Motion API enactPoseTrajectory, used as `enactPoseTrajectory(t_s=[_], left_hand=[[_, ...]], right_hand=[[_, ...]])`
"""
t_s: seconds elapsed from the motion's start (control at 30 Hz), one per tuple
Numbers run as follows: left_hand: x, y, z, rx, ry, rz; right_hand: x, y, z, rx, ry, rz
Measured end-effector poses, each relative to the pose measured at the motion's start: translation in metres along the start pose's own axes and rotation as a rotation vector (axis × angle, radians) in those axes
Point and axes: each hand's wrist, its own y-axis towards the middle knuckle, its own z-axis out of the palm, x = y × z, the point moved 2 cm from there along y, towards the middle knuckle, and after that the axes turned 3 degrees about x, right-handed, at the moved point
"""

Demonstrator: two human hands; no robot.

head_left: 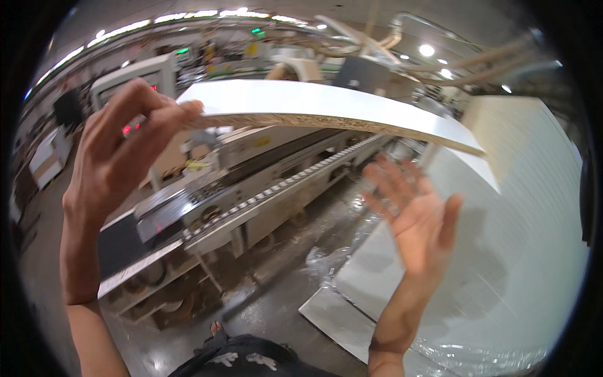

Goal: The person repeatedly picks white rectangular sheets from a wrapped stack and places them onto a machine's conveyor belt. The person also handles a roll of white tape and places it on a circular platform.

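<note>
A long white-faced particleboard panel (295,97) is raised in front of me, its raw chip edge turned toward me. My left hand (122,138) pinches the panel's left end between thumb and fingers. The panel's right end reaches the stack of white boards at the right; whether it rests there I cannot tell. Below the panel's right half, my right hand (414,217) is apart from it, palm up with fingers spread, slightly blurred and holding nothing.
A long machine with a chain-like conveyor track (282,188) runs beyond my hands. Its control cabinet (135,78) stands at the far left. Tall stacked white boards (502,251) fill the right side. Clear plastic wrap (326,261) lies on the floor beside them.
</note>
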Motion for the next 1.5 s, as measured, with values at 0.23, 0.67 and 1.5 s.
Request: enactPoseTrajectory(t_s=[0.23,0.67,1.5], left_hand=[[0.071,-0.207,-0.066,-0.027,0.157,-0.302],[-0.039,-0.637,-0.072,-0.371,-1.505,-2.047],[-0.03,-0.759,0.115,0.146,-0.869,-2.077]], right_hand=[[-0.075,0.056,0.112,-0.312,0.082,-0.089],[-0.499,-0.027,0.213,-0.29,0.4,0.916],[-0.785,0.067,0.177,-0.574,-0.092,1.025]])
